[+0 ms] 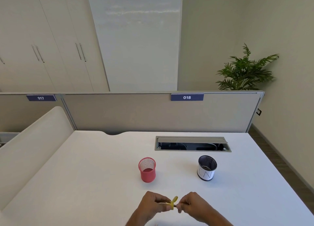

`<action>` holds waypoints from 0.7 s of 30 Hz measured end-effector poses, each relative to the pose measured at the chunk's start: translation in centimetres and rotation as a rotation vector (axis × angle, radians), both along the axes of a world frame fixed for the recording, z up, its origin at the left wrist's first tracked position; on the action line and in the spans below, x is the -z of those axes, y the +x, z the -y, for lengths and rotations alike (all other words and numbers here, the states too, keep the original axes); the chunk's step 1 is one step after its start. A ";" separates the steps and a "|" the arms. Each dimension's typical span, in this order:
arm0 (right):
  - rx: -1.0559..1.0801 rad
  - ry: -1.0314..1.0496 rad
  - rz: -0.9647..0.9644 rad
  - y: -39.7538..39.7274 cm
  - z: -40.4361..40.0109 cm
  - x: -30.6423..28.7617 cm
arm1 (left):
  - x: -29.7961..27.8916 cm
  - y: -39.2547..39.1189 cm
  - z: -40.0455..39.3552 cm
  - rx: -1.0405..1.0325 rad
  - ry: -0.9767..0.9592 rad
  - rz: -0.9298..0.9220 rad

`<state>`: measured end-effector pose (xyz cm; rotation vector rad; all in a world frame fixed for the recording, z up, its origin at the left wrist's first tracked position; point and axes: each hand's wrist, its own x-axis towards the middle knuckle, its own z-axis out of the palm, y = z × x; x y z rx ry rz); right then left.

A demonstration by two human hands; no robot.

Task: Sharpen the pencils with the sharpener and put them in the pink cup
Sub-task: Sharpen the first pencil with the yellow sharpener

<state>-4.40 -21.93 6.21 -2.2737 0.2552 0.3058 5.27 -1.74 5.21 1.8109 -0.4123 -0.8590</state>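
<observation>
Both hands meet low at the front of the white desk (pixel 95 174). My left hand (pixel 153 202) pinches a small yellow sharpener (pixel 173 202) whose lid stands open. My right hand (pixel 190 203) grips a pencil (pixel 178 206), almost wholly hidden by the fingers, with its tip at the sharpener. The pink mesh cup (pixel 147 169) stands upright just beyond my left hand and looks empty. A black mesh cup (pixel 207 167) with a white paper label stands to its right.
An open cable hatch (pixel 192 143) is cut into the desk behind the cups. A grey partition (pixel 153 113) closes the far edge, and a white side panel (pixel 34 140) bounds the left. A potted plant (pixel 244 71) stands behind the partition.
</observation>
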 end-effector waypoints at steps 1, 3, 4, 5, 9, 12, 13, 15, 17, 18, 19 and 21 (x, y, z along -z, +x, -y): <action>-0.002 0.037 -0.024 0.0 0.1 -0.2 | 0.2 0.1 0.0 -0.004 -0.010 0.002; -0.017 0.113 -0.086 0.1 0.4 -0.5 | 0.4 0.2 0.0 -0.002 0.002 0.029; -0.029 0.139 -0.114 0.2 0.5 -0.6 | 0.4 0.2 0.1 0.003 0.021 0.054; -0.042 0.152 -0.135 0.2 0.6 -0.7 | 0.5 0.2 0.2 0.007 0.036 0.079; -0.099 0.103 -0.137 0.4 0.7 -0.9 | 0.3 0.0 0.2 -0.003 0.039 0.085; -0.135 0.031 -0.116 0.4 0.7 -1.2 | 0.0 -0.1 0.0 -0.017 0.042 0.039; -0.143 0.013 -0.110 0.4 0.6 -1.3 | 0.0 0.0 -0.1 -0.021 0.039 0.017; -0.158 -0.025 -0.087 0.6 0.4 -1.4 | 0.1 0.2 -0.4 -0.026 0.026 -0.046; -0.163 -0.109 -0.017 0.7 0.2 -1.0 | 0.1 0.5 -0.6 -0.046 0.011 -0.109; -0.176 -0.197 0.057 0.7 0.2 -0.7 | 0.2 0.6 -0.7 -0.058 0.007 -0.131; -0.193 -0.319 0.169 0.6 0.2 -0.1 | 0.2 0.7 -0.7 -0.071 0.013 -0.145; -0.201 -0.574 0.458 0.3 0.5 1.7 | 0.3 0.8 -0.7 -0.116 0.028 -0.187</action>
